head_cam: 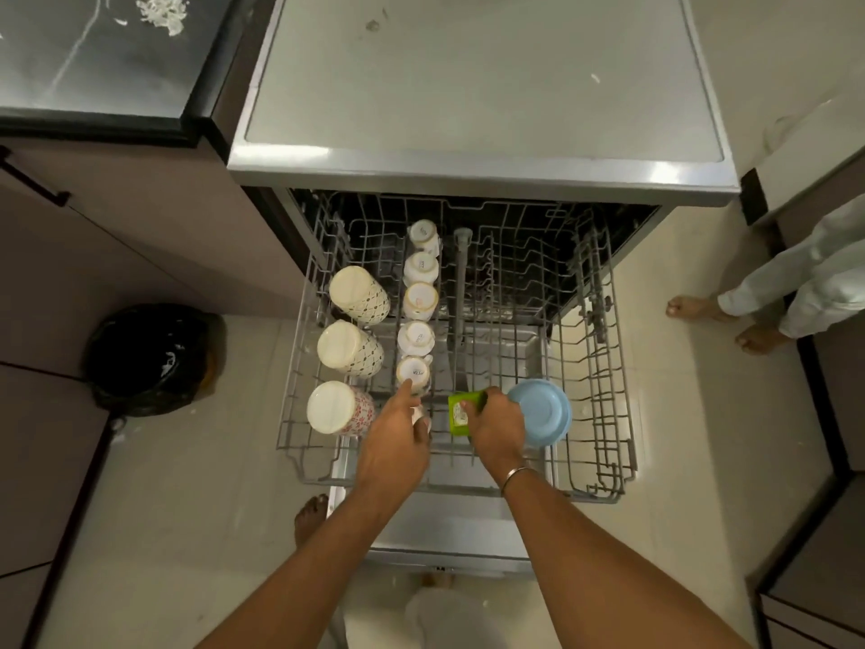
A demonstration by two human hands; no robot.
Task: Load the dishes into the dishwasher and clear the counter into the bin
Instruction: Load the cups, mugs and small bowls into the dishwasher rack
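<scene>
Green container, white label illegible, stands in the dishwasher rack just beside a blue dish. The right grip is clamped on it, palm down. The left grip apparently closes round a small white cup, forefinger extended.

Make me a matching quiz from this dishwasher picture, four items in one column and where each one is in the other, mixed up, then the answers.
1 blue dish
2 green container
3 red-patterned mug
4 black bin bag

A on the floor beside the dishwasher
B gripped by the right hand
C near left corner of the rack
D standing on edge in the rack

Pairs: 1-D, 2-B, 3-C, 4-A
</scene>
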